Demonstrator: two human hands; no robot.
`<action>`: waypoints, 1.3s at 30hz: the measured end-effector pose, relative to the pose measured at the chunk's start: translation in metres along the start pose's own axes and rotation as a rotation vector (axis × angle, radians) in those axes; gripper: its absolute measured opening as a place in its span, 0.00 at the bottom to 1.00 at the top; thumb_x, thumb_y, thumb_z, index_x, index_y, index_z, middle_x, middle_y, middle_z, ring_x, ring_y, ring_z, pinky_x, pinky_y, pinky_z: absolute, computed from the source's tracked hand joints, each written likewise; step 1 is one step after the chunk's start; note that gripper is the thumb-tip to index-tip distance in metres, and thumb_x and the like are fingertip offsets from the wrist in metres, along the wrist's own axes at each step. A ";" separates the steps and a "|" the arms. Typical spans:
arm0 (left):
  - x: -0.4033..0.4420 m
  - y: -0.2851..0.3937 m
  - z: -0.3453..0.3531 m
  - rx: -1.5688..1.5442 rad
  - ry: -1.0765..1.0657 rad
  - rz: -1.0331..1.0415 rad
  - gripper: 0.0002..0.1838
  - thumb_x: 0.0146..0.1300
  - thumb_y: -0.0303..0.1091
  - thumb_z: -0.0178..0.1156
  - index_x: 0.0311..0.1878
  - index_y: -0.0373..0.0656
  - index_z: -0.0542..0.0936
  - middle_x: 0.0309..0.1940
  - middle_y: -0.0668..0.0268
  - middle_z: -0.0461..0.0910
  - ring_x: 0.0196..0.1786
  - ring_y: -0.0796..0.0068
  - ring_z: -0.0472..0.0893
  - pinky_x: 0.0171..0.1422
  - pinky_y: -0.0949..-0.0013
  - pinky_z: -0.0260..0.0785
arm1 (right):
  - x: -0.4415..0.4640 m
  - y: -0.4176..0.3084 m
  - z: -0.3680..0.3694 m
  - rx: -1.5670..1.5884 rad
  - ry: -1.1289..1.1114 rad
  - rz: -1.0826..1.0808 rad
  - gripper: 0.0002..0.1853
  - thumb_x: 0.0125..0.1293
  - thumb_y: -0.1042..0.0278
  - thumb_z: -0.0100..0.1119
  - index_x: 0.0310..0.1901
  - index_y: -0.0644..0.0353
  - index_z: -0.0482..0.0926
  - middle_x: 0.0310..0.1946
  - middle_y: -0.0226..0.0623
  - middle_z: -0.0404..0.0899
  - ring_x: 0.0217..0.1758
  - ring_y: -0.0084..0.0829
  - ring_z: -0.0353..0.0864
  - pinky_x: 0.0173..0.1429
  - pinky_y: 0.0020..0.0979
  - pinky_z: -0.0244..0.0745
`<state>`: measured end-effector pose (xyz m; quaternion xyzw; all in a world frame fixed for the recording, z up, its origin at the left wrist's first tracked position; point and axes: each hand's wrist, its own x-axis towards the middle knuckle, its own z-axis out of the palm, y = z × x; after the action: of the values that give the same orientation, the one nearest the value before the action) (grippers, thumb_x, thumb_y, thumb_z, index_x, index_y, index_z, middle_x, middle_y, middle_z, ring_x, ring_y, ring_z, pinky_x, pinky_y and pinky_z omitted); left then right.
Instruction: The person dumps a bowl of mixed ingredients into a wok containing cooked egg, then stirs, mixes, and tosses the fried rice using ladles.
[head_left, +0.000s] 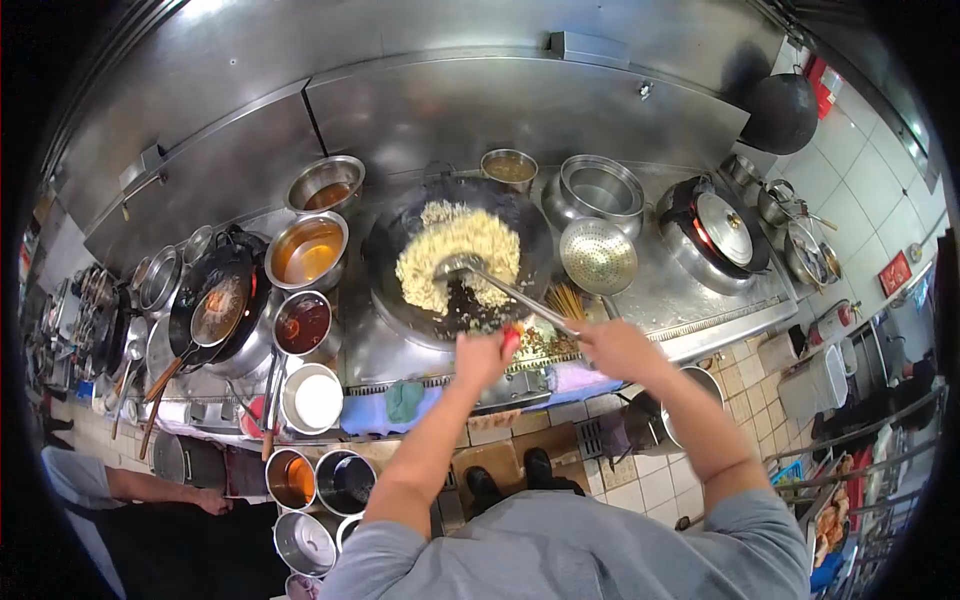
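A large dark wok [395, 225] on the stove holds a heap of pale yellow food [465, 238], with darker bits near its front side. My right hand [610, 350] is closed round the handle of a long metal ladle [520, 295], whose bowl rests in the food. At the wok's front edge, my left hand [482, 360] is closed beside something small and red [512, 342]; what exactly it grips is hidden. Right of the wok lies a perforated strainer [598, 257].
Pots of amber liquid [307, 252], red sauce [302, 323] and white contents [318, 402] stand left of the wok. A lidded wok [722, 228] sits over flame at right. Another person's hand [212, 500] is at lower left. A green cloth [404, 402] lies on the front edge.
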<state>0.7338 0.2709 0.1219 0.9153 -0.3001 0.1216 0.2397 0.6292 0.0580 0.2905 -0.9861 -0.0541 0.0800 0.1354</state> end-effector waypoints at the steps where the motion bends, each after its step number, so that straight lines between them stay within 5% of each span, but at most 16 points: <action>1: -0.021 0.001 0.019 0.015 0.037 0.010 0.24 0.68 0.57 0.52 0.25 0.50 0.81 0.16 0.61 0.79 0.21 0.61 0.79 0.45 0.54 0.64 | 0.004 0.001 0.026 0.028 0.057 0.028 0.24 0.68 0.62 0.52 0.66 0.42 0.70 0.35 0.53 0.81 0.38 0.55 0.81 0.45 0.50 0.75; 3: -0.052 0.017 0.003 0.016 -0.170 0.013 0.24 0.68 0.57 0.51 0.25 0.52 0.81 0.15 0.62 0.79 0.21 0.62 0.79 0.46 0.53 0.64 | -0.015 0.004 0.062 0.083 0.091 0.053 0.24 0.68 0.63 0.52 0.67 0.41 0.69 0.34 0.53 0.81 0.38 0.55 0.81 0.44 0.51 0.75; 7: -0.008 0.005 -0.045 -0.016 -0.128 0.089 0.22 0.66 0.57 0.54 0.26 0.51 0.82 0.16 0.63 0.79 0.21 0.63 0.78 0.45 0.57 0.62 | -0.063 0.015 0.077 0.298 0.151 0.092 0.28 0.69 0.65 0.52 0.70 0.39 0.63 0.32 0.55 0.81 0.37 0.55 0.82 0.43 0.52 0.75; 11: 0.031 -0.045 -0.033 0.048 -0.044 0.051 0.22 0.66 0.57 0.54 0.28 0.51 0.82 0.24 0.66 0.82 0.29 0.64 0.80 0.46 0.55 0.61 | -0.057 0.073 0.025 -0.267 -0.335 0.293 0.31 0.72 0.65 0.48 0.74 0.35 0.54 0.30 0.50 0.82 0.36 0.48 0.85 0.41 0.49 0.79; 13: 0.027 -0.054 -0.024 0.060 -0.062 0.019 0.21 0.65 0.57 0.55 0.30 0.50 0.82 0.29 0.67 0.83 0.35 0.65 0.81 0.47 0.55 0.61 | -0.025 0.162 0.032 -0.404 -0.198 0.262 0.30 0.73 0.65 0.45 0.74 0.35 0.53 0.32 0.46 0.83 0.36 0.45 0.85 0.40 0.48 0.80; 15: 0.021 -0.061 -0.017 -0.010 -0.051 -0.134 0.21 0.64 0.58 0.56 0.36 0.50 0.84 0.37 0.66 0.83 0.46 0.64 0.80 0.48 0.53 0.61 | 0.026 0.170 0.002 -0.476 -0.202 0.332 0.28 0.74 0.63 0.42 0.74 0.36 0.53 0.33 0.49 0.83 0.38 0.46 0.85 0.41 0.47 0.80; 20: 0.021 -0.067 -0.014 -0.127 -0.104 -0.173 0.21 0.64 0.58 0.57 0.43 0.50 0.85 0.40 0.64 0.83 0.51 0.60 0.78 0.52 0.49 0.62 | 0.124 0.097 0.070 -0.137 -0.012 0.168 0.27 0.74 0.59 0.42 0.73 0.47 0.56 0.32 0.53 0.82 0.37 0.51 0.84 0.41 0.49 0.80; 24: 0.023 -0.063 -0.019 -0.063 -0.108 -0.170 0.22 0.64 0.58 0.57 0.41 0.49 0.84 0.40 0.62 0.83 0.50 0.59 0.78 0.53 0.49 0.62 | 0.090 0.055 0.125 -0.018 -0.013 0.120 0.26 0.75 0.58 0.41 0.72 0.50 0.59 0.31 0.53 0.82 0.36 0.51 0.84 0.42 0.51 0.78; 30: 0.024 -0.061 -0.020 -0.073 -0.148 -0.238 0.22 0.68 0.58 0.51 0.41 0.47 0.80 0.42 0.60 0.82 0.51 0.57 0.78 0.55 0.49 0.60 | 0.024 0.089 0.071 -0.180 -0.113 0.087 0.26 0.75 0.57 0.42 0.72 0.48 0.58 0.32 0.52 0.82 0.36 0.53 0.83 0.40 0.51 0.78; 33: 0.027 -0.070 -0.020 -0.059 -0.238 -0.152 0.24 0.69 0.58 0.49 0.42 0.46 0.80 0.43 0.59 0.82 0.52 0.56 0.78 0.55 0.48 0.60 | 0.068 0.077 0.059 -0.064 0.086 0.133 0.23 0.74 0.59 0.43 0.69 0.50 0.63 0.32 0.51 0.82 0.37 0.53 0.83 0.43 0.50 0.77; 36: 0.030 -0.074 -0.023 -0.061 -0.302 -0.129 0.25 0.69 0.58 0.48 0.38 0.46 0.81 0.38 0.59 0.82 0.48 0.55 0.79 0.53 0.48 0.61 | 0.134 0.040 0.135 0.162 0.183 0.100 0.19 0.73 0.61 0.45 0.63 0.54 0.71 0.35 0.57 0.81 0.37 0.55 0.82 0.43 0.51 0.77; 39: 0.023 -0.057 -0.022 -0.017 -0.251 -0.123 0.24 0.68 0.57 0.50 0.34 0.46 0.82 0.31 0.59 0.82 0.42 0.55 0.80 0.51 0.49 0.61 | 0.096 0.007 0.147 0.252 0.111 0.132 0.22 0.74 0.59 0.45 0.67 0.52 0.68 0.34 0.57 0.81 0.38 0.56 0.82 0.44 0.51 0.77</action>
<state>0.7851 0.3109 0.1289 0.9379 -0.2721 -0.0113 0.2151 0.6984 0.1018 0.1348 -0.9656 0.0291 0.0402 0.2551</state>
